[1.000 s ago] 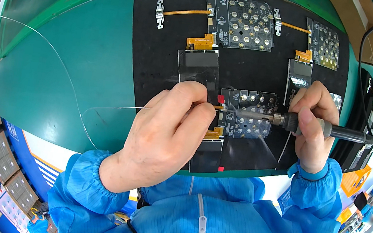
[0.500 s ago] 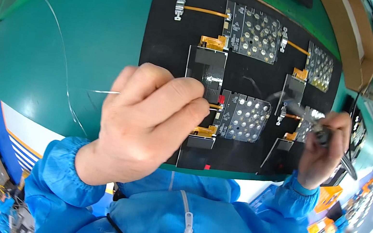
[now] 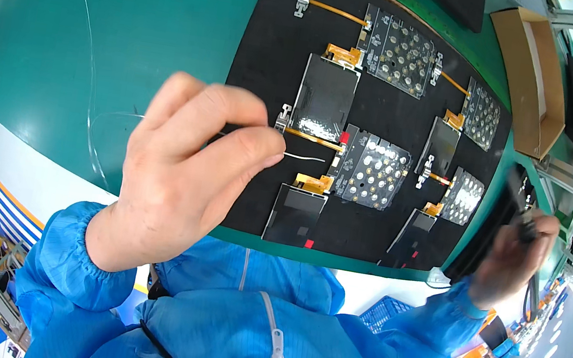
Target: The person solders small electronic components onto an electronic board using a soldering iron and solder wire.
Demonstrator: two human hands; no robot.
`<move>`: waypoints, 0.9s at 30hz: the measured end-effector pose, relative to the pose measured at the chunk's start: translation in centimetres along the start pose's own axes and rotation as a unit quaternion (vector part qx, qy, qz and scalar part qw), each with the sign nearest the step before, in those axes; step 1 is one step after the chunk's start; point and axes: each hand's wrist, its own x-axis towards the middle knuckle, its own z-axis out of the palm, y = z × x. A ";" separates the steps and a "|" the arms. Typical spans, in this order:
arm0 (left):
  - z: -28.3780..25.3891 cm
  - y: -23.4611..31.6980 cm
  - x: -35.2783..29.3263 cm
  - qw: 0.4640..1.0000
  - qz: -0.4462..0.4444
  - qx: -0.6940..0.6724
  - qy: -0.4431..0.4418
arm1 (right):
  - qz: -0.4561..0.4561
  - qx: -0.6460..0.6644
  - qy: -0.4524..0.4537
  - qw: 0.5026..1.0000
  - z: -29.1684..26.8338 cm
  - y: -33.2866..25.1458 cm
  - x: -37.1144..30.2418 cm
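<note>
My left hand point(image 3: 179, 169) is closed in a pinch on thin silvery solder wire point(image 3: 305, 157). Its free end sticks out past my fingertips, over the black mat and beside a circuit board with round metal domes point(image 3: 374, 170). Behind the hand the wire trails off in a loop over the green table mat. Off the right edge of the black mat, my right hand point(image 3: 504, 270) grips what looks like a soldering iron point(image 3: 524, 223), blurred by motion and pointing up. An orange flex cable point(image 3: 315, 139) links that board to a small metal bracket point(image 3: 283, 117).
The black mat point(image 3: 263, 40) carries several similar boards, each joined to a dark display panel point(image 3: 325, 99). An open cardboard box point(image 3: 530, 83) stands at the far right. Green table mat point(image 3: 169, 18) spreads to the left. A blue basket point(image 3: 385, 312) sits below the near edge.
My left hand has drawn back left and the wire end now shows past the fingers. My right hand has moved right with the iron, away from the boards. The view has shifted.
</note>
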 end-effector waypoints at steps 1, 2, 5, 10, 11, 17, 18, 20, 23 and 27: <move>0.3 0.0 -0.2 1.000 0.005 -0.005 -0.001 | 0.022 0.082 -0.097 0.992 1.1 -0.6 -1.1; 0.9 0.0 -0.6 0.998 -0.023 -0.051 0.016 | 0.062 0.083 -0.143 0.984 2.0 -0.7 -1.9; 1.9 0.3 -0.6 0.993 -0.051 -0.105 0.036 | 0.120 0.088 -0.203 0.968 4.3 0.5 -3.4; 2.7 0.1 0.3 0.994 -0.025 -0.099 0.029 | 0.179 0.126 -0.223 0.950 6.3 1.6 -2.9; 2.8 0.1 0.4 0.994 -0.025 -0.100 0.028 | 0.177 0.121 -0.221 0.951 6.3 1.7 -2.9; 3.4 -0.1 0.7 0.994 -0.029 -0.106 0.023 | 0.164 0.092 -0.229 0.955 6.5 1.9 -2.9; 3.4 -0.2 0.7 0.994 -0.026 -0.107 0.023 | 0.149 0.066 -0.234 0.959 6.6 2.0 -2.9; 3.6 -0.3 0.9 0.994 -0.023 -0.109 0.021 | 0.141 0.062 -0.238 0.959 6.7 2.2 -2.9; 3.7 -0.4 1.0 0.994 -0.012 -0.106 0.018 | 0.129 0.057 -0.240 0.960 6.7 2.3 -2.8; 3.7 -0.2 1.1 0.994 -0.009 -0.109 0.017 | 0.097 0.059 -0.247 0.962 6.8 2.5 -2.9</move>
